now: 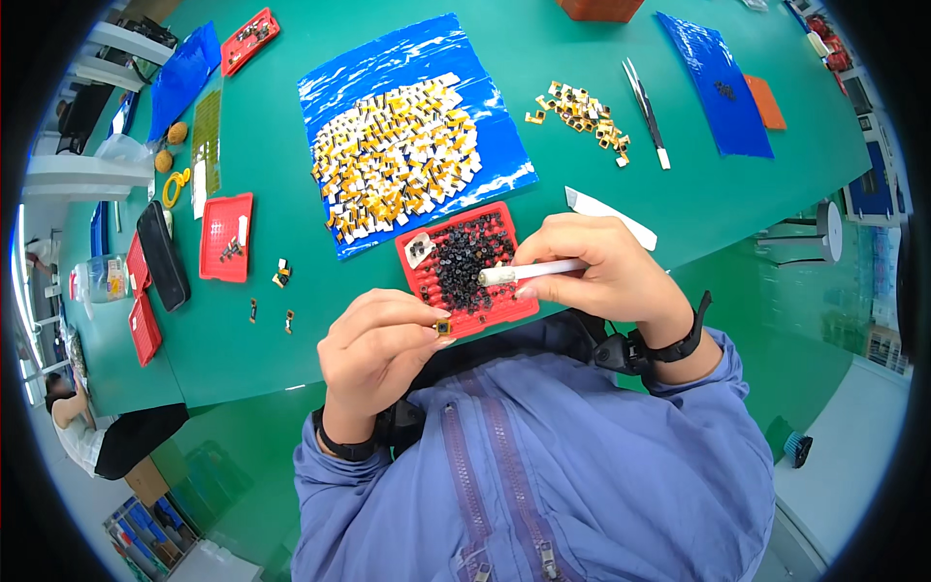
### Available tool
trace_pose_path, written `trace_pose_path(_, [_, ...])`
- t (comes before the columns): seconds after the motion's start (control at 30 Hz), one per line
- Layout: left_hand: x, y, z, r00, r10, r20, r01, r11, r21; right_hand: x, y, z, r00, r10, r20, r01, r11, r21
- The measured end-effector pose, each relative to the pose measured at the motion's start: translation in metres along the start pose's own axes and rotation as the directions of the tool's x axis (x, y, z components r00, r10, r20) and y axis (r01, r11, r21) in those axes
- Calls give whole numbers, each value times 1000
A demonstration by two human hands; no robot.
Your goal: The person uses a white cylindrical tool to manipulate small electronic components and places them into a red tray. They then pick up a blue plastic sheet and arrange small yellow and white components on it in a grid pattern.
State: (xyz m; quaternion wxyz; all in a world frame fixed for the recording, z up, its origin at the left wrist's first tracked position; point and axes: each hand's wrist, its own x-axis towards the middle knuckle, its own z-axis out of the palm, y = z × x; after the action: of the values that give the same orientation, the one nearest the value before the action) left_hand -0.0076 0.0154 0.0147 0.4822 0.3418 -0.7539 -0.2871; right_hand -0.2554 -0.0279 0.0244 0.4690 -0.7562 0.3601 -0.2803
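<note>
Green bench, red tray [411, 274] w/ black bits at near edge. My left hand [373, 349] pinches small chip [443, 329] thumb+forefinger, just at tray's front edge. Right hand [601, 267] grips white pen tool [531, 272], tip over tray. Looks like pick step; next needs tip brought to chip.

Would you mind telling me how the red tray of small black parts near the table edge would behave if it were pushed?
The red tray looks thin and shallow, so it would probably slide easily on the smooth green table. Its small black parts lie loose, so a jolt might scatter them. It sits at the near table edge, so a push toward the person could tip it off.
</note>
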Motion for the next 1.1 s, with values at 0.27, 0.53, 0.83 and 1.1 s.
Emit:
trace_pose_path(0.27, [-2,2,-1,992,111,56,-120,975,188,-6,-1,-1,998,65,-26,-63,996,62])
trace_pose_path(0.53, [-2,3,-1,990,125,66,-136,969,205,-9,5,5,996,-19,-93,17,1000,-23])
trace_pose_path(0.83, [-6,-1,-1,990,132,38,-137,973,185,-9,1,7,993,42,-112,-44,999,-20])
trace_pose_path(1.1, [-17,-2,-9,999,27,20,-31,961,276,-13,12,13,966,-7,-257,-28,991,-133])
